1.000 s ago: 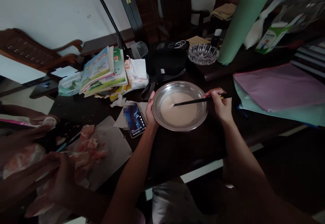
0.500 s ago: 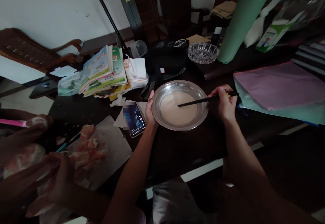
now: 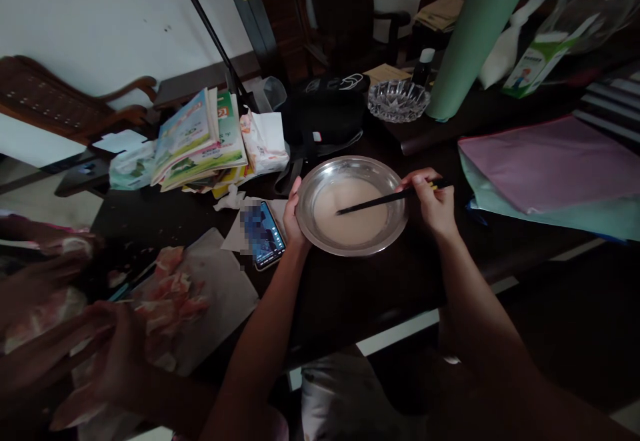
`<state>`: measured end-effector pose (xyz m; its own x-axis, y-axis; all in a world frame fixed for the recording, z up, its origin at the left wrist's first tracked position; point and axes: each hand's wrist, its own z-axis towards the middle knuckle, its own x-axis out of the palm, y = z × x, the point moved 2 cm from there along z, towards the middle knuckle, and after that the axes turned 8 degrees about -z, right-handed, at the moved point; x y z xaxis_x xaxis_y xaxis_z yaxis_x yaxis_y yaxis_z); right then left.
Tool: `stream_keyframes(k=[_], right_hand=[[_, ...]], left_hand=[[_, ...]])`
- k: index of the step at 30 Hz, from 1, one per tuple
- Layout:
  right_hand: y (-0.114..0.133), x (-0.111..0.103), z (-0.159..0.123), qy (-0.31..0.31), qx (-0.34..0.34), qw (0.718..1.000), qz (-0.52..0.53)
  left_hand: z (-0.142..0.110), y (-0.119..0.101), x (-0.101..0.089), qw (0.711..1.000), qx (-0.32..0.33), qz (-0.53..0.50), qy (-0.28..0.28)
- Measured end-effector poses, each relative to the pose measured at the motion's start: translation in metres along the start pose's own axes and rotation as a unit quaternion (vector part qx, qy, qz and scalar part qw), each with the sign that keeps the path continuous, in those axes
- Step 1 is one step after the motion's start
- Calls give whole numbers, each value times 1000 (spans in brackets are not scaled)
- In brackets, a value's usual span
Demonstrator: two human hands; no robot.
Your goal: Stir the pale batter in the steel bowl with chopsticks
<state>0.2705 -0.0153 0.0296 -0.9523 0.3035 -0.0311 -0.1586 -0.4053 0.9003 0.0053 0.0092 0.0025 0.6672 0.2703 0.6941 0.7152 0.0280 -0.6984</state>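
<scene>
A shallow stainless steel bowl (image 3: 304,219) stands on the dark table in front of me, with a pale, creamy liquid (image 3: 350,227) inside. My left hand (image 3: 295,217) is closed on the bowl's left rim, the thumb up along its side. Black chopsticks (image 3: 373,202) are gripped in my right hand (image 3: 434,202) above the bowl's right rim. Their tips dip into the liquid left of its middle. A lit phone (image 3: 264,235) lies on white paper just left of my left hand.
At the left, another person's hands (image 3: 117,354) work beside reddish-white peelings (image 3: 175,294) on a pale sheet (image 3: 220,294). Books (image 3: 200,141), a tissue pack (image 3: 265,141), a black bag (image 3: 325,117), a glass ashtray (image 3: 399,101) and a green flask (image 3: 477,41) stand behind the bowl. Plastic folders (image 3: 550,167) lie right.
My right hand has moved a little left, and the chopstick tips have shifted left through the liquid. My left hand stays on the bowl.
</scene>
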Motion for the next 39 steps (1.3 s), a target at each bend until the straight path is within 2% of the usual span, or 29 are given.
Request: stream_keyframes(k=[6,11,17,22,27,29,33,39], right_hand=[[0,-5,2,-82,-9,997,-7],[-1,0,1,-7,2,1000,-12],[-1,-4,2,-75,-8,997,-14],[-1,0,1,3,-11,1000,-2],[0,-6,2,-74,-23,997,-3],[0,-5,2,-61,-14,998,5],[0,-2,2,5,-14,1000,-12],[1,-5,2,-61,-25,998,-15]], left_hand=[[-2,-1,2,1000,-8,-16,-7],[-5,-3,7,1000,-13,-19,-19],[-7,-4,9,999,-15,-26,-29],[-4,-3,6,999,-8,-27,-16],[-4,-2,5,999,-8,-36,-11],[-3,-2,5,999,-10,-35,-15],[-2,-1,4,1000,1,-24,-14],[-1,0,3,1000,7,-11,-6]])
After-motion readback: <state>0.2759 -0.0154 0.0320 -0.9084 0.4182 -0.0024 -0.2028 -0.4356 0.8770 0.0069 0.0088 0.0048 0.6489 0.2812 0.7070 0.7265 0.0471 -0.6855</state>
